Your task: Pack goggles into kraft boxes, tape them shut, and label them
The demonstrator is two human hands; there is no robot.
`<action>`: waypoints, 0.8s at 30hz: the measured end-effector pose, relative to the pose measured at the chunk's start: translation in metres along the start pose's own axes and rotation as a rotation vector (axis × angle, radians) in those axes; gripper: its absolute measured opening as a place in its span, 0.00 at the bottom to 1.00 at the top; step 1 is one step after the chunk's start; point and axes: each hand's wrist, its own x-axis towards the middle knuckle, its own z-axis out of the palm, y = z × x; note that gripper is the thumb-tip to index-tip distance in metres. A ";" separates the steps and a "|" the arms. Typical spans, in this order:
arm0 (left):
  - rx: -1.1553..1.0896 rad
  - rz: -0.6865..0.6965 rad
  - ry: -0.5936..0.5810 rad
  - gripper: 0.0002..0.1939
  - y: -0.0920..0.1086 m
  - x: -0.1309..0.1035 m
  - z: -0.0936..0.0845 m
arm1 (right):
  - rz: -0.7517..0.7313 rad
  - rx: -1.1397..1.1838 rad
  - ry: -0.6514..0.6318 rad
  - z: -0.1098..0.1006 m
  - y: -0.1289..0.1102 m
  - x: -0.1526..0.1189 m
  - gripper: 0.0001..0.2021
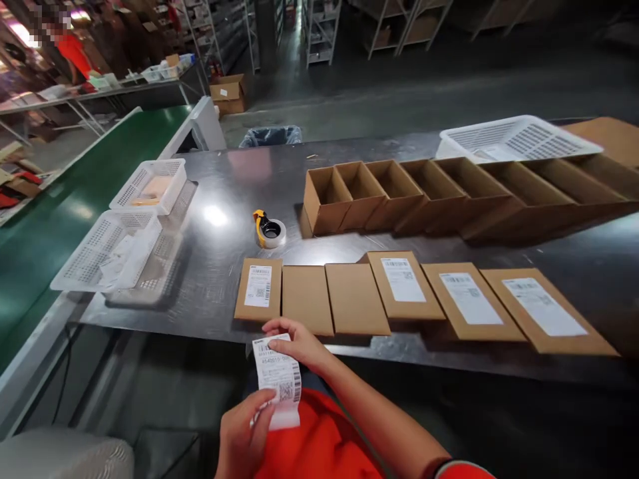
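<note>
Between my two hands is a white printed shipping label (277, 372) with barcodes and a QR code, held in front of my red shirt. My left hand (244, 426) pinches its lower left edge. At the top, the thumb of my right hand (294, 342) presses on the label with the fingers behind it. Just beyond, along the table's near edge, lie closed cardboard boxes in a row. A labelled box (238, 293) is leftmost, then two plain boxes, a bare box (305, 299) and another bare box (355, 299). Farther right, a labelled box (432, 299) and others carry white labels.
A tape dispenser (272, 233) lies on the metal table (224, 186). Open cardboard boxes (329, 216) stand in a row behind. White baskets (82, 259) sit left, beside a green conveyor belt (84, 166); another white basket (529, 126) is at back right. A lined bin (269, 136) stands beyond.
</note>
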 end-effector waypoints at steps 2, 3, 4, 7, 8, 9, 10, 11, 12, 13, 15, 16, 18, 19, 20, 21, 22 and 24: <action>-0.135 -0.121 -0.024 0.32 0.003 0.001 0.010 | 0.057 0.072 0.070 -0.004 -0.007 -0.016 0.22; -0.231 -0.185 -0.052 0.43 0.005 0.005 0.014 | 0.062 0.079 0.117 -0.005 -0.010 -0.024 0.20; -0.323 -0.238 -0.107 0.51 0.008 0.011 0.018 | 0.061 0.063 0.160 -0.006 -0.012 -0.032 0.19; -0.436 -0.297 -0.314 0.50 0.018 0.038 0.028 | 0.057 -0.057 0.274 -0.007 -0.016 -0.050 0.11; -0.432 -0.292 -0.378 0.44 0.021 0.047 0.032 | 0.049 -0.097 0.312 -0.009 -0.017 -0.053 0.09; -0.431 -0.285 -0.427 0.38 0.023 0.056 0.037 | 0.035 -0.127 0.352 -0.011 -0.017 -0.055 0.08; -0.436 -0.281 -0.454 0.33 0.024 0.064 0.042 | 0.019 -0.147 0.392 -0.014 -0.017 -0.056 0.07; -0.443 -0.279 -0.463 0.29 0.024 0.069 0.047 | 0.002 -0.161 0.429 -0.019 -0.016 -0.056 0.06; -0.444 -0.278 -0.459 0.27 0.024 0.073 0.052 | -0.011 -0.171 0.455 -0.023 -0.015 -0.056 0.06; -0.428 -0.273 -0.442 0.26 0.023 0.075 0.058 | -0.014 -0.174 0.467 -0.028 -0.013 -0.055 0.07; -0.358 -0.245 -0.387 0.25 0.020 0.077 0.067 | 0.000 -0.166 0.463 -0.038 -0.008 -0.052 0.09; -0.316 -0.233 -0.357 0.24 0.018 0.077 0.071 | 0.013 -0.158 0.461 -0.043 -0.005 -0.050 0.10; -0.239 -0.230 -0.299 0.25 0.013 0.079 0.078 | 0.054 -0.151 0.461 -0.052 0.002 -0.042 0.12; -0.215 -0.238 -0.270 0.26 0.009 0.080 0.082 | 0.071 -0.179 0.467 -0.057 0.004 -0.035 0.13; -0.203 -0.251 -0.240 0.28 0.005 0.081 0.085 | 0.078 -0.230 0.477 -0.063 0.006 -0.027 0.13; -0.199 -0.269 -0.211 0.30 0.000 0.081 0.089 | 0.072 -0.297 0.495 -0.069 0.006 -0.016 0.13; -0.206 -0.292 -0.192 0.31 -0.006 0.080 0.093 | 0.054 -0.368 0.520 -0.077 0.005 -0.003 0.13; -0.255 -0.371 -0.202 0.34 -0.020 0.072 0.101 | -0.006 -0.484 0.589 -0.094 -0.001 0.029 0.12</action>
